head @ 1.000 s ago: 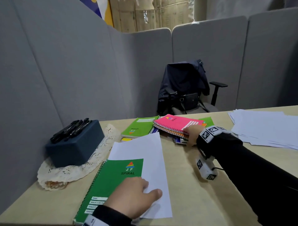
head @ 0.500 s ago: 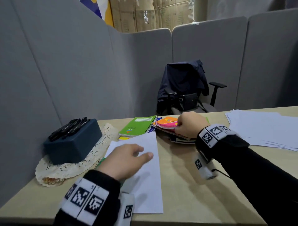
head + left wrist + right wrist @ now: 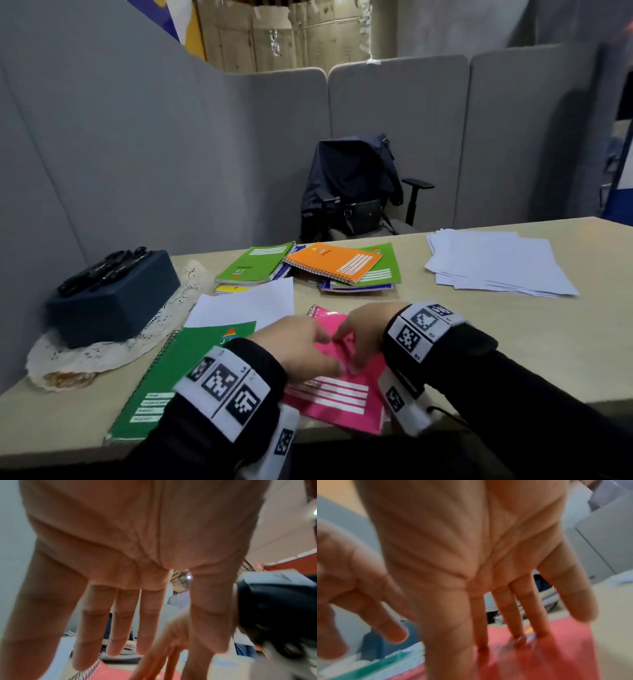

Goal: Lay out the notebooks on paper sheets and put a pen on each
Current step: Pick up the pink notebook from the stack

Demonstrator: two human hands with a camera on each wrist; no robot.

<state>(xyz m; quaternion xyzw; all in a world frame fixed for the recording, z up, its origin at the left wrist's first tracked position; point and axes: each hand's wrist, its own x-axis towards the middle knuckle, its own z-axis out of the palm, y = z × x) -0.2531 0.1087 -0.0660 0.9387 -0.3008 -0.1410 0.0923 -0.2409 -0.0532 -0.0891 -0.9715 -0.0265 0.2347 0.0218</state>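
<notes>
A pink spiral notebook (image 3: 337,397) lies flat at the table's near edge, right of the white sheet (image 3: 246,303). My left hand (image 3: 301,346) and right hand (image 3: 359,332) both rest on its cover with straight fingers. The wrist views show the same: left hand (image 3: 120,622) spread above the pink notebook (image 3: 111,674), right hand (image 3: 488,588) with fingertips on the pink notebook (image 3: 565,649). A green notebook (image 3: 185,373) lies on the white sheet. Black pens (image 3: 102,267) sit on a dark blue box (image 3: 113,301).
A loose pile of notebooks topped by an orange one (image 3: 334,262) lies at the table's middle back. A stack of white paper (image 3: 496,263) sits at the back right. A lace doily (image 3: 85,356) lies under the box. Grey partitions enclose the table; a chair (image 3: 356,192) stands behind.
My right hand carried the pink notebook from the pile to the near edge. My left hand left the green notebook and came onto the pink one. The orange notebook now tops the pile.
</notes>
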